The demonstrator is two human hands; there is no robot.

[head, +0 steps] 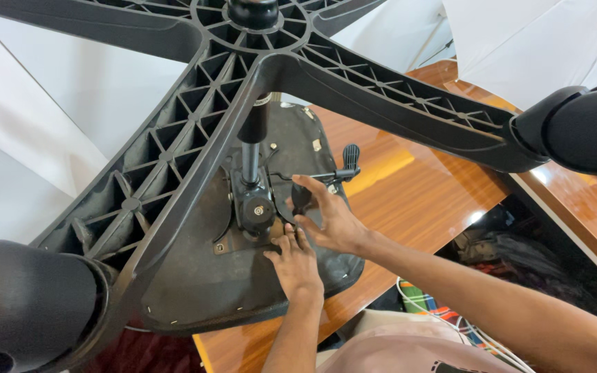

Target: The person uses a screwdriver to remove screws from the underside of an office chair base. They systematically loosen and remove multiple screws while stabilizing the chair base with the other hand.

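The right hand (pixel 329 221) was curled around a small black knob (pixel 301 198) at centre frame, fingers closed loosely on it, just beside the seat mechanism (pixel 255 207). The left hand (pixel 295 266) lay flat and open, holding nothing, fingertips pressed to the metal plate (pixel 226 243) at the foot of that mechanism. Both rested on the underside of an upturned office chair seat (pixel 195 290), which lay on a glossy wooden table (pixel 416 200) at centre and right of frame. A lever with a ribbed paddle (pixel 351 156) projected from the mechanism toward upper right. The gas column (pixel 251 148) rose from the mechanism to the five-armed base (pixel 174 145), which filled the upper frame with its ribbed spokes; castors sat at lower left (pixel 25 300) and right edge (pixel 585 131). Risk, as judged: the seat overhung the table's near edge, so a hard push could tip or slide it; fingers close to the mechanism could be pinched should the lever move. The knob was largely covered by the fingers, so its attachment could not be determined. The base hub and the remaining spokes were cut off at the top; items beneath the table at lower right were indistinct.
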